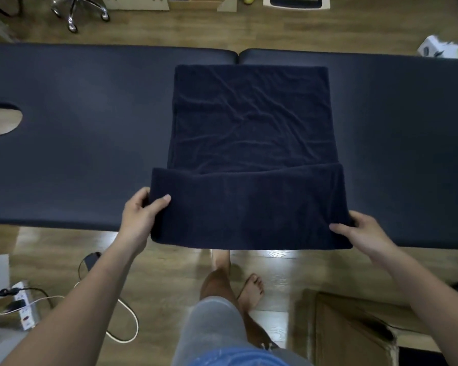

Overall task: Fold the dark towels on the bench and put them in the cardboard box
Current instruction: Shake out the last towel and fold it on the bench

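1. One cardboard box (354, 336) is seen on the floor, below and nearer than the right hand's fingers; its flaps look open, so a towel dropped carelessly could catch on a flap and unfold.
2. Two hands are counted. The left hand (140, 215) is closed on the near-left corner of the dark towel (249, 159), thumb on top and fingers beneath. The right hand (365, 231) is closed on the near-right corner in the same manner.
3. One towel is counted; no others are visible. Its near band is lifted between the two sets of fingers, and the remainder lies flat on the bench (77, 143) beyond the fingertips.
4. The left corner is held higher than the right, so a skewed fold is judged likely if the edge is carried over unevenly.
5. Wrinkles are seen beyond the fingers; they could be trapped under the fold.
6. Slipping from a loose pinch is possible.
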`<state>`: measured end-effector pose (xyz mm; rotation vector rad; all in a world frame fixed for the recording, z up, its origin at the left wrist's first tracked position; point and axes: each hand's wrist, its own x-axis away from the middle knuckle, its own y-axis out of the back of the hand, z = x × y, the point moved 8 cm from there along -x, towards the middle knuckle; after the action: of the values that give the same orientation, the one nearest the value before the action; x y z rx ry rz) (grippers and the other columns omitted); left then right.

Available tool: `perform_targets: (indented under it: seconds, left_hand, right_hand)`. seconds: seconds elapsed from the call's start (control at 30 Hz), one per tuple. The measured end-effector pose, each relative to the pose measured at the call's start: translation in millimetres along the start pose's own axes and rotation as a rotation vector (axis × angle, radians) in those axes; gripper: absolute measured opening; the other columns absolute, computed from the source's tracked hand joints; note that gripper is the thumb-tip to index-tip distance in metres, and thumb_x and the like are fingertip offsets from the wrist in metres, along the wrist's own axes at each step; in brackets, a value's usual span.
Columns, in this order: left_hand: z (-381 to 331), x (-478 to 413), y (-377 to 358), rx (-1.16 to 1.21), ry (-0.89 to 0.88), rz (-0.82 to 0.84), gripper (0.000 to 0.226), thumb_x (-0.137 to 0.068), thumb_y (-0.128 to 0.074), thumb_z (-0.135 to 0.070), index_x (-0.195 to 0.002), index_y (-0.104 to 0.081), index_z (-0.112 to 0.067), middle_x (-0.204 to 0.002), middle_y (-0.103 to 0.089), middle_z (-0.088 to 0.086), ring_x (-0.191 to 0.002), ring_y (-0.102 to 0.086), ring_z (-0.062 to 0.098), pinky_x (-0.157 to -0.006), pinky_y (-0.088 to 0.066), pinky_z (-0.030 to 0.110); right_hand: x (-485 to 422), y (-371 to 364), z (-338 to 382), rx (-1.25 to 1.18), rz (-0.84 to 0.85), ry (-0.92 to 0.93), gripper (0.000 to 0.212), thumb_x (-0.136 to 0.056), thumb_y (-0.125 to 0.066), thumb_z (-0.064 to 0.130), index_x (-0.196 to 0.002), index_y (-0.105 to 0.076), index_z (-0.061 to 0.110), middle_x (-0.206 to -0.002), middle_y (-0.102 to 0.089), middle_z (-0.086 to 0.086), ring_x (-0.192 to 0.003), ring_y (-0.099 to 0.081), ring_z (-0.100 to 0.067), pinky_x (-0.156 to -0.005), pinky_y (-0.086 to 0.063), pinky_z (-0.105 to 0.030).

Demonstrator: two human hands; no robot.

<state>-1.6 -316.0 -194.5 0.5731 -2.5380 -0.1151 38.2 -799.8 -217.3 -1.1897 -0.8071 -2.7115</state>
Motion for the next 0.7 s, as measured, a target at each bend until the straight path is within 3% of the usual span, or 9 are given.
perform_targets:
  seconds: [0.07,0.13,0.27,0.4,0.47,0.53,0.6,0.67,0.7]
  left_hand:
    - [-19,-1,-7,0.077,-0.077,0.042,0.014,-0.088,-0.068,-0.013,-0.082,-0.057,-0.017,-0.081,-0.063,-0.005,-0.077,-0.059,0.013,-0.064,-0.047,0.03]
    - [-26,-2,-17,0.152,-0.081,0.11,0.008,-0.086,-0.068,-0.016,-0.088,-0.061,-0.021,-0.091,-0.068,-0.004,-0.086,-0.063,0.013,-0.073,-0.05,0.03]
    - [15,-10,-27,0.034,0.191,0.2,0.026,-0.09,-0.068,-0.036,-0.114,-0.066,-0.026,-0.111,-0.074,-0.007,-0.108,-0.068,0.016,-0.096,-0.051,0.038]
    - [10,-10,-24,-0.057,0.241,0.282,0.039,-0.084,-0.065,-0.053,-0.113,-0.067,-0.028,-0.107,-0.075,-0.009,-0.103,-0.071,0.015,-0.088,-0.053,0.034]
    - [-2,-8,-22,-0.045,0.209,0.306,0.049,-0.073,-0.064,-0.061,-0.109,-0.069,-0.028,-0.105,-0.076,-0.009,-0.097,-0.072,0.011,-0.08,-0.052,0.031]
    - [-7,-6,-18,-0.07,0.173,0.297,0.062,-0.061,-0.071,-0.069,-0.101,-0.075,-0.022,-0.101,-0.077,-0.004,-0.092,-0.073,0.011,-0.077,-0.053,0.033]
    - [-8,-7,-15,-0.051,0.123,0.259,0.068,-0.047,-0.081,-0.072,-0.089,-0.079,-0.02,-0.096,-0.078,0.0,-0.088,-0.074,0.013,-0.075,-0.055,0.034]
    - [-10,-7,-17,0.03,0.131,0.223,0.047,-0.063,-0.079,-0.061,-0.086,-0.078,-0.02,-0.098,-0.077,0.003,-0.089,-0.074,0.017,-0.074,-0.056,0.037]
    - [-9,-8,-21,0.098,0.153,0.232,0.038,-0.076,-0.074,-0.052,-0.094,-0.077,-0.019,-0.105,-0.076,0.004,-0.095,-0.073,0.019,-0.08,-0.055,0.039]
  right_hand:
    - [1,3,3,0.043,0.019,0.008,0.021,-0.083,-0.069,0.008,-0.098,-0.066,0.022,-0.098,-0.07,0.007,-0.09,-0.066,-0.014,-0.077,-0.052,-0.031]
    - [0,3,1,0.07,0.046,-0.013,0.023,-0.081,-0.067,0.004,-0.097,-0.066,0.02,-0.1,-0.07,0.003,-0.09,-0.065,-0.015,-0.074,-0.05,-0.03]
    - [-5,-2,3,-0.068,0.082,-0.046,0.032,-0.081,-0.077,0.025,-0.11,-0.062,0.028,-0.103,-0.068,0.012,-0.096,-0.064,-0.01,-0.078,-0.049,-0.027]
    - [-5,2,8,-0.05,0.082,-0.018,0.034,-0.076,-0.079,0.033,-0.107,-0.066,0.028,-0.102,-0.07,0.012,-0.096,-0.067,-0.012,-0.079,-0.051,-0.028]
    - [-2,9,12,-0.091,0.049,0.013,0.028,-0.074,-0.082,0.026,-0.099,-0.07,0.026,-0.108,-0.071,0.009,-0.098,-0.068,-0.017,-0.082,-0.055,-0.036]
    - [-2,16,19,-0.126,-0.003,0.069,0.022,-0.077,-0.081,0.017,-0.096,-0.073,0.024,-0.124,-0.062,0.016,-0.102,-0.065,-0.016,-0.086,-0.056,-0.044]
    - [-2,12,26,-0.199,-0.002,0.09,0.023,-0.08,-0.076,0.01,-0.099,-0.072,0.022,-0.126,-0.062,0.015,-0.1,-0.066,-0.017,-0.085,-0.056,-0.045]
    - [-3,2,29,-0.331,0.008,0.045,0.022,-0.083,-0.07,0.004,-0.102,-0.07,0.014,-0.113,-0.072,-0.005,-0.094,-0.07,-0.027,-0.079,-0.057,-0.044]
    - [-3,-3,30,-0.389,0.014,0.011,0.021,-0.084,-0.067,0.002,-0.104,-0.069,0.009,-0.108,-0.073,-0.012,-0.092,-0.07,-0.029,-0.075,-0.057,-0.043]
